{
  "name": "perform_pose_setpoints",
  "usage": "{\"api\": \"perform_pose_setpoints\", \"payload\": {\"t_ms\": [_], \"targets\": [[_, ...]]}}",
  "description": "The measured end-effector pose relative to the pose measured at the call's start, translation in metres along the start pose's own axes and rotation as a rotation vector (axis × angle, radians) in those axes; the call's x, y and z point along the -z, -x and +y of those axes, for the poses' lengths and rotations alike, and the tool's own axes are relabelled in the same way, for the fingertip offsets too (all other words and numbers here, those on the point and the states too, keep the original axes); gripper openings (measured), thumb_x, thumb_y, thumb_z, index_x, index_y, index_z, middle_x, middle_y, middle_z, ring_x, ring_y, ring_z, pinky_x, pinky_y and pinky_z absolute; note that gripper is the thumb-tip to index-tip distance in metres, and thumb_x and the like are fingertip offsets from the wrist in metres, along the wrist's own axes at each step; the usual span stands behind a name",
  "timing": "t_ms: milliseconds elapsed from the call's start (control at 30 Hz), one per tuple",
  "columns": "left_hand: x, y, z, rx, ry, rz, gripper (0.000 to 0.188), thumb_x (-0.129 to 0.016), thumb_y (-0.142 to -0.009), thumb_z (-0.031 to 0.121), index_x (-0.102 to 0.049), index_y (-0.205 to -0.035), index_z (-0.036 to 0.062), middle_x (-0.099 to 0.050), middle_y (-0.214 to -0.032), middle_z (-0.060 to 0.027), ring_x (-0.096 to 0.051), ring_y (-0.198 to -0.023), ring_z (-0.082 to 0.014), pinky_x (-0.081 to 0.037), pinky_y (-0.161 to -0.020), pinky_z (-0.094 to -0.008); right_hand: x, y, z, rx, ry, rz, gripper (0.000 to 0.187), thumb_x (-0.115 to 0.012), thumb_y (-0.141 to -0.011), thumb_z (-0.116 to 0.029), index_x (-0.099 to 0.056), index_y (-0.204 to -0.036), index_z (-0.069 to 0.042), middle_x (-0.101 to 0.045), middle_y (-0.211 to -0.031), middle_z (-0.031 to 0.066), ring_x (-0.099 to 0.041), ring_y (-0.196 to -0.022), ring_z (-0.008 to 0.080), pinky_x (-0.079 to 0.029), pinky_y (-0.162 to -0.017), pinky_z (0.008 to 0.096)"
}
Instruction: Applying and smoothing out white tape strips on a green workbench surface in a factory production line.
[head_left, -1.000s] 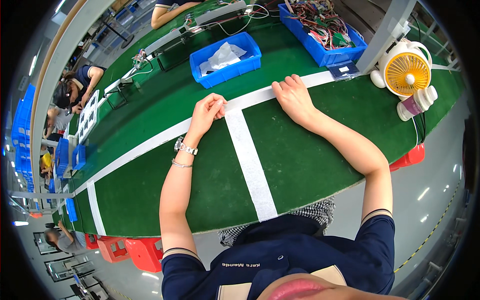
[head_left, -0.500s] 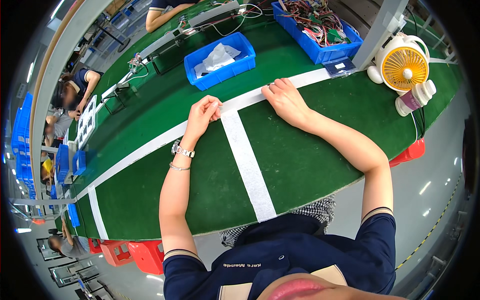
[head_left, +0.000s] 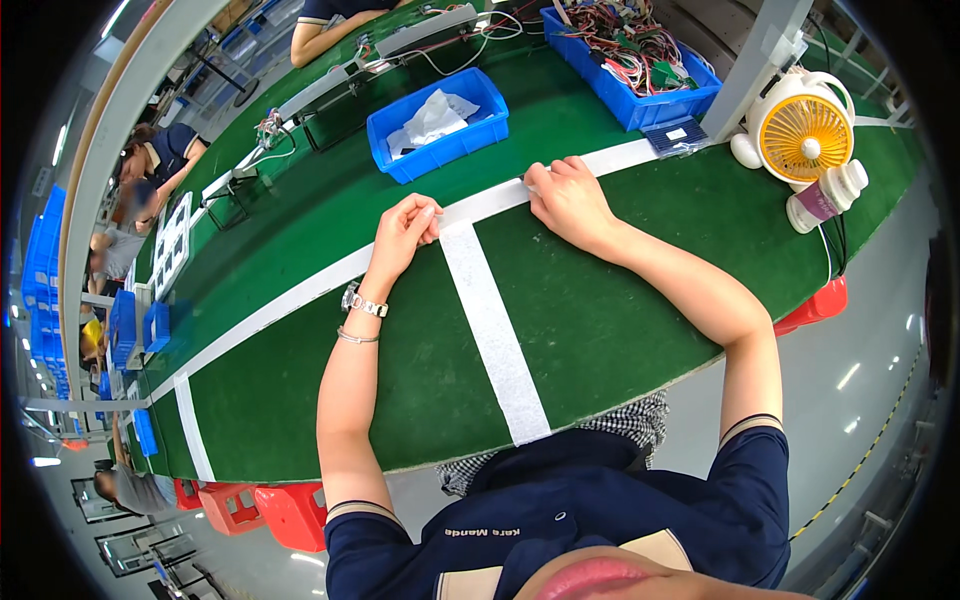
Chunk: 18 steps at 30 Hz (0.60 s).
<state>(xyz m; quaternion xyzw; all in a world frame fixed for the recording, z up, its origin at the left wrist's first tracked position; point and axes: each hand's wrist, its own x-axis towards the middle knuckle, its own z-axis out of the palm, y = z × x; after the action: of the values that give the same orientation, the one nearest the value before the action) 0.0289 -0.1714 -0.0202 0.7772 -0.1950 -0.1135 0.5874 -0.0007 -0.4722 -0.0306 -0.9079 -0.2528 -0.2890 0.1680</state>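
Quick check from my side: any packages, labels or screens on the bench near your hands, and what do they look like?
Small flat packet: beside the grey post, far right of the white stripe; dark blue with a white label.
Bottle: lying under the yellow fan; white, purple label.
Crumpled white bag: inside the blue bin.
No screens seen.

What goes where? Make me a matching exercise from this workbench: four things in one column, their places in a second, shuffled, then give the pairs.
Things:
1. left hand
2. right hand
3. small fan
4. blue bin of white sheets

Places:
A. at the bench's far right end, beside a small bottle
B. beyond the white strip, between the two hands
C. on the strip, right of the white crossing
D. on the strip, just left of the crossing

Pairs: 1-D, 2-C, 3-A, 4-B
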Motion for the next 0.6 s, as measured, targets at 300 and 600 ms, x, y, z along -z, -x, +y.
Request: {"api": "perform_pose_setpoints", "payload": {"t_ms": [300, 600], "targets": [[-0.0002, -0.0005, -0.0006, -0.019, -0.013, -0.005, 0.020, -0.055, -0.104, 0.023, -0.064, -0.099, 0.0067, -0.061, -0.073, 0.0043, -0.051, -0.064, -0.0020, -0.039, -0.058, -0.0174, 0.0029, 0.0001, 0.0057, -0.132, -0.023, 0.001, 0.019, -0.068, -0.081, -0.011, -0.055, -0.094, -0.007, -0.063, -0.065, 0.0089, -0.061, -0.070, 0.0280, -0.042, -0.078, 0.0423], [0.0008, -0.0005, -0.0024, -0.012, 0.007, -0.005, 0.020, -0.055, -0.104, 0.023, -0.064, -0.099, 0.0065, -0.061, -0.073, 0.0041, -0.051, -0.064, -0.0021, -0.039, -0.058, -0.0173, 0.0013, -0.0020, 0.0063, -0.056, 0.053, -0.043, 0.014, -0.067, -0.082, -0.012, -0.056, -0.087, -0.005, -0.062, -0.063, 0.0101, -0.060, -0.069, 0.0284, -0.043, -0.079, 0.0418]]}}
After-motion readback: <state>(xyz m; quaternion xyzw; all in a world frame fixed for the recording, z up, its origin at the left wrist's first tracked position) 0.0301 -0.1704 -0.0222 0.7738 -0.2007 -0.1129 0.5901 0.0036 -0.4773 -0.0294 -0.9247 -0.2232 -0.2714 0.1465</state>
